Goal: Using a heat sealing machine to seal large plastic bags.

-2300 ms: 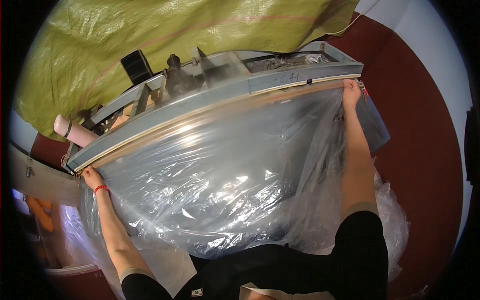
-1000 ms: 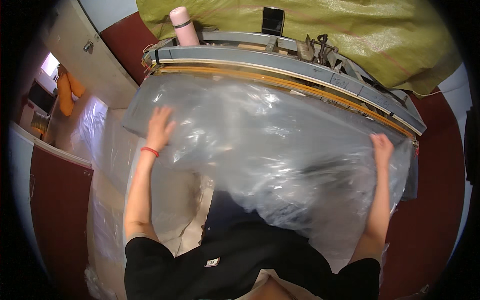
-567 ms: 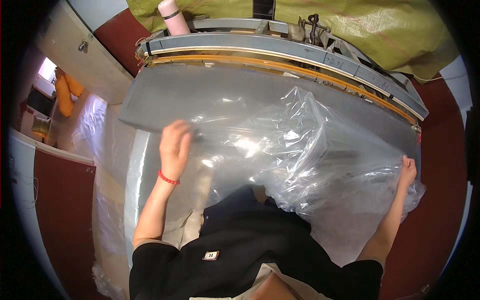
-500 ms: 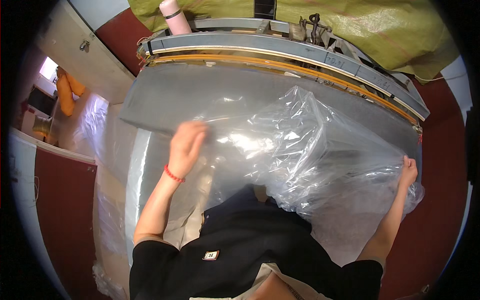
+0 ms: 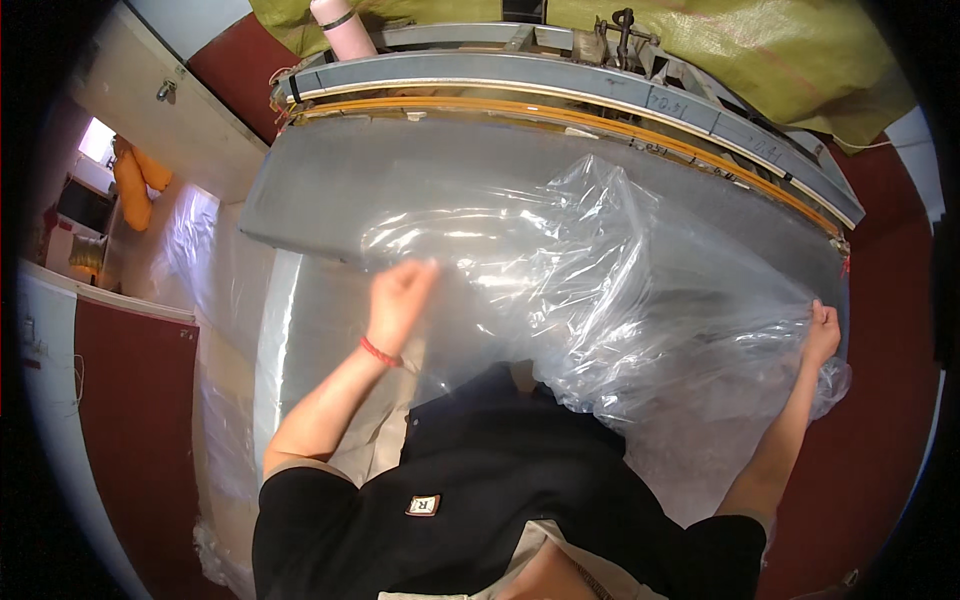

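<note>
A large sheet of clear plastic film (image 5: 590, 290) lies crumpled and shiny across a grey padded work surface (image 5: 320, 185). At the right end, my right hand (image 5: 823, 335) pinches the film's edge, and the film stretches from its fingers toward the middle. My left hand (image 5: 402, 300), with a red bracelet at the wrist, is closed in a loose fist at the film's left part. Film seems to run from its slightly blurred fingers, and a fold bulges just beyond them. The film's near part hangs down in front of my body.
Along the far edge run a grey metal beam (image 5: 450, 72) and orange strips (image 5: 440, 104), with a metal clamp (image 5: 622, 38) behind. A pink bottle (image 5: 345, 30) stands at the back left. Green-yellow sheeting (image 5: 760, 60) hangs behind. At left are an open door (image 5: 165, 100) and more plastic (image 5: 190, 240).
My left hand has moved right and slightly toward me, its fingers now closed more tightly. The film's left part has billowed into a rounded fold. My right hand stays at the right edge.
</note>
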Demonstrator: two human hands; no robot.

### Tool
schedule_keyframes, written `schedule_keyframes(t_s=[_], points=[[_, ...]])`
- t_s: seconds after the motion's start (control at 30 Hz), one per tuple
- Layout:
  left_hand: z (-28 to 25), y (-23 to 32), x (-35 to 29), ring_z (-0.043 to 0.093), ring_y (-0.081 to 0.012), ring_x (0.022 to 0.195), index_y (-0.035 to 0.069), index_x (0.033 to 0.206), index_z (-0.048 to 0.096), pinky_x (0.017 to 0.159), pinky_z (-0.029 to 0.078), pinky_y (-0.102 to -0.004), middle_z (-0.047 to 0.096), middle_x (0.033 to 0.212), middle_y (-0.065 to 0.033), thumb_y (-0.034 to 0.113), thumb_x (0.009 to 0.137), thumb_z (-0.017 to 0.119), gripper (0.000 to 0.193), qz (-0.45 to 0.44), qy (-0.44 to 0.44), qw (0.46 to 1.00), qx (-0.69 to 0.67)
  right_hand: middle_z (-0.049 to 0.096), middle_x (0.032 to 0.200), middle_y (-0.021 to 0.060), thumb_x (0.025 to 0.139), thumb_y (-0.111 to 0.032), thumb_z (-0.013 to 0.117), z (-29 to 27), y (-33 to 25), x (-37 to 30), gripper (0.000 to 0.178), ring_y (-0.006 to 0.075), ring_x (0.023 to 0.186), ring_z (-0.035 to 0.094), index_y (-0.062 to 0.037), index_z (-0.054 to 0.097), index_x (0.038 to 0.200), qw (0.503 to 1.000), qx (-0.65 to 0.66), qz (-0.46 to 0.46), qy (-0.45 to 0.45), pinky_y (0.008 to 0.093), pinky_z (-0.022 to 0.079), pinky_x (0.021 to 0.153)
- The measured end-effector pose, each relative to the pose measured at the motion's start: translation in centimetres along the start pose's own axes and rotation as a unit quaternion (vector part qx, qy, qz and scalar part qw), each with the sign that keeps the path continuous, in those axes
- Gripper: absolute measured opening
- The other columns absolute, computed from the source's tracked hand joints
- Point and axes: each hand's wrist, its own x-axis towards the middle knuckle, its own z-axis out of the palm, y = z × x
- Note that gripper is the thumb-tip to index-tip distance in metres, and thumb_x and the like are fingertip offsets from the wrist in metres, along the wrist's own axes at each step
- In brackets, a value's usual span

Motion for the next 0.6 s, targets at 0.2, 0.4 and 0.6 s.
schedule_keyframes(t_s=[0.2,0.4,0.6], points=[[3.0,0.5,-0.4,0.045,-0.0072,0.043,0.001,0.087,0.059,0.040,0.036,-0.0212,0.049,0.051,0.0003,0.018,0.075,0.064,0.021,0.141,0.112,0.980,0.080,0.058,0.067,0.0109,0.078,-0.043,0.053,0.5,0.2,0.4,0.036,0.0276,0.062,0.053,-0.0077,0.056,0.076,0.999,0.019,0.027,-0.012,0.0367,0.041,0.058],[2.5,1.5,1.8,0.049,-0.0167,0.053,0.003,0.081,0.059,0.051,0.040,-0.0265,0.050,0.059,-0.0055,0.010,0.068,0.066,0.016,0.260,0.099,0.905,0.322,0.056,0.064,0.0095,0.078,-0.043,0.053,0.2,0.2,0.1,0.036,0.0247,0.059,0.052,-0.0076,0.056,0.076,0.999,0.023,0.033,-0.020,0.0353,0.041,0.057],[-0.7,1.8,5.9,0.051,-0.0095,0.062,0.003,0.077,0.054,0.054,0.041,-0.0221,0.053,0.069,0.0001,0.011,0.079,0.055,0.008,0.063,0.039,0.997,-0.028,0.054,0.061,0.0089,0.079,-0.040,0.054,0.2,-0.5,-0.1,0.033,0.0225,0.055,0.049,-0.0067,0.055,0.075,0.999,0.032,0.020,-0.015,0.0339,0.040,0.055]])
